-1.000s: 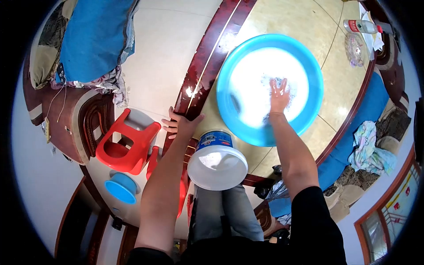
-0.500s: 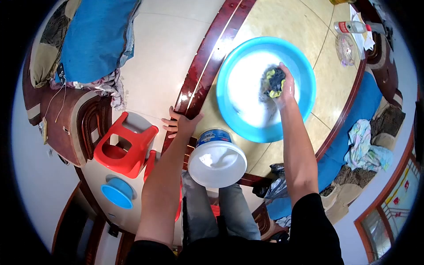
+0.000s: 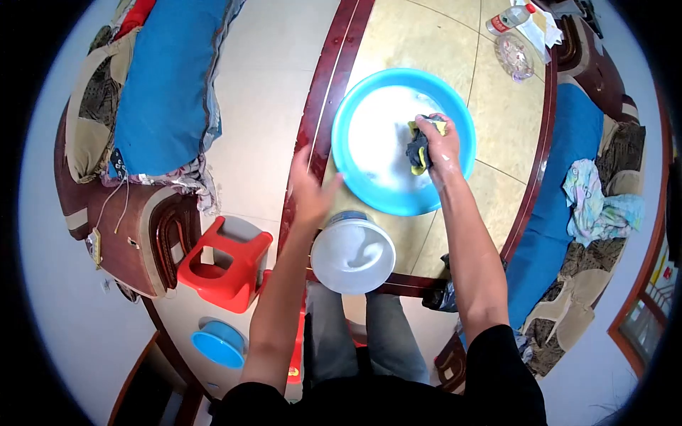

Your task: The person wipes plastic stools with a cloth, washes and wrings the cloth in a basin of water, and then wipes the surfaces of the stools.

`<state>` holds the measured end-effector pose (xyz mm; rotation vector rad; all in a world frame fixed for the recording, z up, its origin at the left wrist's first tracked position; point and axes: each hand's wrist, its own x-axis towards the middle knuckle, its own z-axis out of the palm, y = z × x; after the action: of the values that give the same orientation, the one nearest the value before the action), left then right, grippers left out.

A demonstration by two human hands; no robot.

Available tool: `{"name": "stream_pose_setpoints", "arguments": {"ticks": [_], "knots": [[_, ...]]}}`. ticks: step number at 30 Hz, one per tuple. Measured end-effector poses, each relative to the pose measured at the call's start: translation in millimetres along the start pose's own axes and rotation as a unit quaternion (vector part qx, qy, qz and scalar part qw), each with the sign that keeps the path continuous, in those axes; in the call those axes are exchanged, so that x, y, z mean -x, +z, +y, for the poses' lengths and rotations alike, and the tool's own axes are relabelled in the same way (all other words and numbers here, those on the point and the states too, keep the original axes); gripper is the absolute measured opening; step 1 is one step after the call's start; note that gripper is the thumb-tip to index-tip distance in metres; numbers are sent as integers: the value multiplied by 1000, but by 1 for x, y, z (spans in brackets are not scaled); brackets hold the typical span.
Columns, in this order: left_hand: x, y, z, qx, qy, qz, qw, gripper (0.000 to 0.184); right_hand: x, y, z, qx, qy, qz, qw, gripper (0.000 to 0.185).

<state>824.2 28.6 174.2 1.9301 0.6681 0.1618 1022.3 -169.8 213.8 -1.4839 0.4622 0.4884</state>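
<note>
A light-blue basin (image 3: 342, 160) with white sudsy liquid stands on the table. Over its right side, my right hand (image 3: 442, 145) grips a crumpled dark cloth with yellow edging (image 3: 418, 150), bunched in the fingers. My left hand (image 3: 310, 193) is blurred, near the table's dark red edge, left of the basin; its thumb and fingers look spread with nothing in them. Close to my body, between my forearms, is a whitish plastic bucket (image 3: 321, 259) with something white and foamy inside.
The tiled tabletop (image 3: 426, 35) carries a red-capped bottle (image 3: 510, 19) and a glass ashtray (image 3: 514, 57) at the far right. On the floor to the left are a red stool (image 3: 238, 266) and a small blue basin (image 3: 219, 344). Blue-covered sofas (image 3: 167, 92) flank both sides.
My right hand has raised the cloth from the suds, turning it in the grip. My left hand has come off the table edge. The whole view has shifted slightly.
</note>
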Motion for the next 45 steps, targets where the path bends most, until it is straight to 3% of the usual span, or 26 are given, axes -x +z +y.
{"name": "stream_pose_setpoints", "arguments": {"ticks": [1, 4, 7, 10, 14, 15, 18, 19, 22, 23, 26, 27, 30, 31, 35, 39, 43, 45], "knots": [[-6, 18, 25, 151, 45, -63, 985, 96, 7, 4, -3, -14, -5, 3, 1000, 44], [-24, 58, 112, 159, 57, -214, 962, 125, 14, 10, -4, -46, -34, -11, 998, 42], [-54, 78, 150, 147, 3, -313, 938, 135, 31, 7, -36, -87, 26, -53, 994, 35], [-77, 88, 157, 131, 16, -404, 905, 136, 40, -5, -47, -158, 30, -86, 983, 33], [-82, 97, 167, 51, -3, -434, 900, 140, 26, -21, -35, -226, 8, -92, 970, 15], [-81, 99, 166, 21, 44, -412, 910, 142, 22, -21, -34, -186, -15, -71, 980, 15], [-80, 99, 167, 11, -23, -454, 891, 145, 19, -20, -33, -142, -29, -39, 989, 14], [-75, 105, 159, 4, 0, -386, 922, 124, 11, -25, -23, -102, -52, -69, 991, 23], [-86, 116, 147, -99, -36, -423, 900, 82, 0, -26, -15, -151, -13, -106, 983, 25], [-81, 121, 139, -117, -31, -370, 921, 47, -3, -31, -14, -140, 17, -124, 982, 26], [-76, 118, 155, -202, -8, -314, 928, 46, 0, -33, -27, -170, 122, -135, 968, 20], [-77, 119, 149, -214, 62, -292, 930, 45, -3, -37, -28, -150, 92, -215, 961, 28], [-85, 122, 129, -226, 238, -252, 910, 46, -3, -61, -41, -173, 241, -310, 904, 40], [-90, 121, 127, -217, 277, -260, 899, 47, -10, -72, -39, -187, 259, -347, 882, 53], [-103, 107, 143, -267, 386, -313, 826, 51, -22, -86, -36, -143, 308, -373, 863, 57], [-105, 115, 146, -320, 491, -274, 762, 42, -36, -91, -31, -94, 321, -415, 846, 48], [-102, 124, 129, -344, 516, -264, 739, 30, -36, -77, -20, 81, 311, -390, 863, 34], [-103, 131, 119, -389, 466, -303, 735, 28, -39, -71, -4, 153, 290, -396, 857, 33]]}}
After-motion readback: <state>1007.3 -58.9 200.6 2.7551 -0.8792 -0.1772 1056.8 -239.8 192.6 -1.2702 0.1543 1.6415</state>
